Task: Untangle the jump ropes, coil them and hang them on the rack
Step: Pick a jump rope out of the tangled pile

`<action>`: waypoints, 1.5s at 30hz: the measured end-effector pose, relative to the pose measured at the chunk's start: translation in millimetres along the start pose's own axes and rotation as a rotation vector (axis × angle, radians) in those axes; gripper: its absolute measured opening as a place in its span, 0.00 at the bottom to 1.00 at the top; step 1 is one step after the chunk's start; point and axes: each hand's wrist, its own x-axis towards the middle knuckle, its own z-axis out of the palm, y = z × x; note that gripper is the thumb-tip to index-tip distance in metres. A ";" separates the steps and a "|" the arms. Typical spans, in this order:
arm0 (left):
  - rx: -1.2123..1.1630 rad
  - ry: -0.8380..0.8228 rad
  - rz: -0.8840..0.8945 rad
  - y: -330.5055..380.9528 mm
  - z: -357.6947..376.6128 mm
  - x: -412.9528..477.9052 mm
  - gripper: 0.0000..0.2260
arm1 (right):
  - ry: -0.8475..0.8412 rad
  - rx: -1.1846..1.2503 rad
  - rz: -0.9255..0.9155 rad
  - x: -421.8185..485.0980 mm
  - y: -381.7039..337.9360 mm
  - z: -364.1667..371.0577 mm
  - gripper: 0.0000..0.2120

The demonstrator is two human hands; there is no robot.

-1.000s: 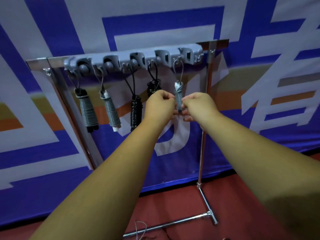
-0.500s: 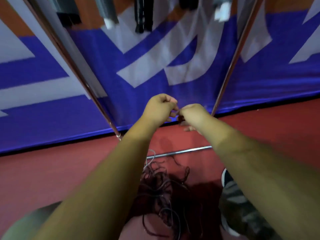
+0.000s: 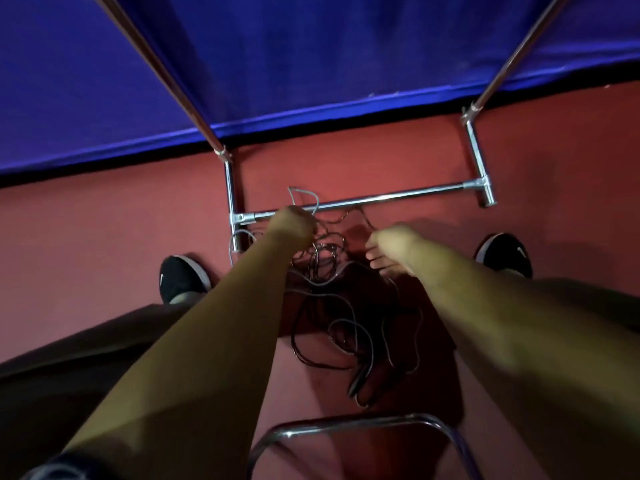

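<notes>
A tangle of dark and grey jump ropes [image 3: 341,320] lies on the red floor between my feet. My left hand [image 3: 292,225] is low over the pile's far end, fingers curled around some strands near a grey loop [image 3: 304,199]. My right hand [image 3: 389,249] hovers over the pile's right side with fingers spread, blurred, holding nothing I can make out. Only the rack's lower part shows: its chrome base bar [image 3: 391,195] and two slanting posts [image 3: 180,88]. The hooks at the top are out of view.
My two black shoes [image 3: 183,277] [image 3: 505,254] stand either side of the ropes. A chrome curved tube [image 3: 349,424] of a seat frame sits close below me. A blue banner [image 3: 311,57] hangs behind the rack, down to the floor.
My view has tilted from the rack's hooks down to the floor. Both hands left the hanging coiled rope and dropped to the tangled pile; the left has closed on strands.
</notes>
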 end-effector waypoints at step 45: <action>0.691 -0.183 0.225 -162.6 124.9 17.0 0.17 | -0.123 -0.386 -0.184 52.6 79.9 53.6 0.14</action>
